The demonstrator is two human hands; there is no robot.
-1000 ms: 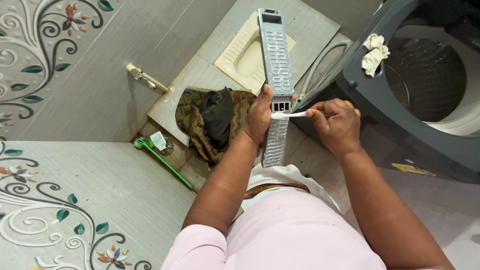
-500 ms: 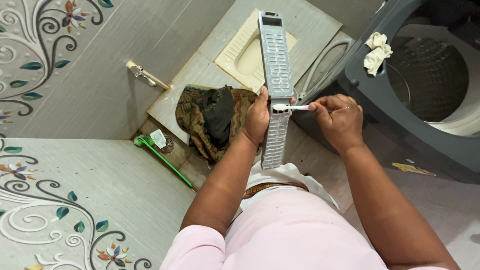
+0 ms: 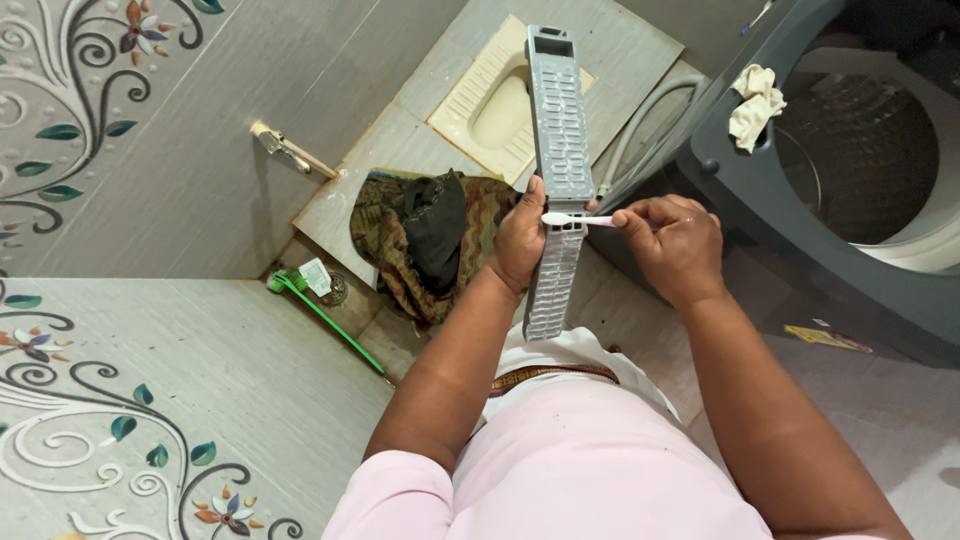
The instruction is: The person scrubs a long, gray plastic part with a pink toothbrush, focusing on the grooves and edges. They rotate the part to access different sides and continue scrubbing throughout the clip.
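So I'm mid-scrub on this long grey plastic lint-filter panel with the slotted grid face (image 3: 558,150); my left hand (image 3: 520,240) is wrapped around its left edge about two thirds of the way down, holding it up lengthwise over the floor, its top end out over the cream squat toilet pan (image 3: 495,100). My right hand (image 3: 672,245) is pinched shut on the handle of a small white toothbrush (image 3: 570,219), and the brush head sits right across the panel at the band where the grid changes to the paler lower section; looks like that seam is the bit being worked at.

As I judge it, the upper grid is the bigger job left; the next stroke wants a firm hold from the left hand so the panel doesn't flex, and short strokes along the slots rather than across them.

Hard to make out: the bristles are turned away, so I can't tell how much muck is on them; the panel's back is hidden; its lower end ends just above my pink top (image 3: 600,470). The dark grey top-loading washing machine (image 3: 800,230) is cut off on the right, a crumpled cream rag (image 3: 755,105) on its rim; a heap of dark cloth (image 3: 430,240) lies on the floor by a green-handled brush (image 3: 325,315).
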